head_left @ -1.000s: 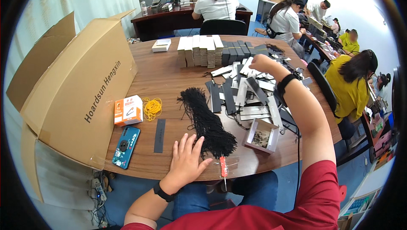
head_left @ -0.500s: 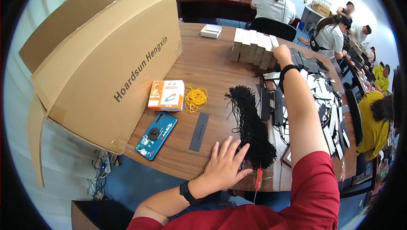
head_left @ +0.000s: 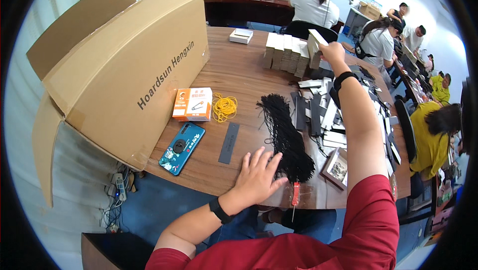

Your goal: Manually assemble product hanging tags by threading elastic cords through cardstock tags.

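Note:
At the far side of the table my right hand (head_left: pixel 332 52) is closed on a bundle of white tags (head_left: pixel 314 46), tilted up at the right end of a row. Beside it stand the row's other white tag bundles (head_left: pixel 286 51). My left hand (head_left: pixel 256 178) rests flat near the table's front edge, fingers spread. Just right of it lies a thick bunch of black cords (head_left: pixel 288 138). A red-handled pointed tool (head_left: pixel 296 194) sits below the cords. A single dark tag (head_left: pixel 229 143) lies left of my left hand.
A large cardboard box (head_left: pixel 134 71) stands at left. Near it are a phone (head_left: pixel 182 148), an orange-white box (head_left: pixel 192 105), and yellow rubber bands (head_left: pixel 224 108). Loose black and white tags (head_left: pixel 328 115) cover the right side, beside a small open box (head_left: pixel 336 168). Other people sit beyond.
My right hand has tipped up the end tag bundle, which now stands higher than its neighbours. My left hand stays flat by the cords. The view has shifted slightly.

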Demonstrator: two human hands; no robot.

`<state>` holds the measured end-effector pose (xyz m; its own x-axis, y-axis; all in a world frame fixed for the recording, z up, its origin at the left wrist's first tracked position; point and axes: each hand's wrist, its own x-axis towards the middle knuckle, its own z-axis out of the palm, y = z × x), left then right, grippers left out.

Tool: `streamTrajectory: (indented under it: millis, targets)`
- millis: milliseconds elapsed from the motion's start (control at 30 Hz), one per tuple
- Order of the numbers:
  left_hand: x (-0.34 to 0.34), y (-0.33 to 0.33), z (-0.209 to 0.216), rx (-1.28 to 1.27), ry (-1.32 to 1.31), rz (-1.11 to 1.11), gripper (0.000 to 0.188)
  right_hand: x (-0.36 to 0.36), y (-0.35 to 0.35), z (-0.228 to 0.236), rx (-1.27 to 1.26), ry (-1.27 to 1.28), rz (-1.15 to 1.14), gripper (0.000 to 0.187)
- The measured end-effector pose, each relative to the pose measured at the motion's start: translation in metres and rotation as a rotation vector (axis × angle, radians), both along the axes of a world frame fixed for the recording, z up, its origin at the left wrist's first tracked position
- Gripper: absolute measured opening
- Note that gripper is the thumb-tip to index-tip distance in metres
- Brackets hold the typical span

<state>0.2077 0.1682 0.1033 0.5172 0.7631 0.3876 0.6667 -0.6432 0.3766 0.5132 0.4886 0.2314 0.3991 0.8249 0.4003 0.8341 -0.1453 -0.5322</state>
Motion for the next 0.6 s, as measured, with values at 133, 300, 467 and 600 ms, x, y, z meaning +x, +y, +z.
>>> streamTrajectory:
  millis: [133,300,467,600]
  targets:
    - [0.001,-0.002,-0.005,0.03,0.004,0.05,0.061,-0.005,-0.049,0.05,0.047,-0.003,0.207,0.036]
    - [0.001,0.004,-0.01,0.089,-0.155,0.019,0.056,-0.031,-0.175,0.076,0.162,0.418,0.493,0.024]
    - [0.002,-0.007,0.005,-0.417,-0.782,-0.089,0.053,-0.076,-0.316,0.034,0.073,0.817,0.603,0.023]
    - [-0.001,-0.06,0.036,-1.074,-1.221,-0.33,0.058,-0.107,-0.406,-0.018,0.089,0.969,0.611,0.031]
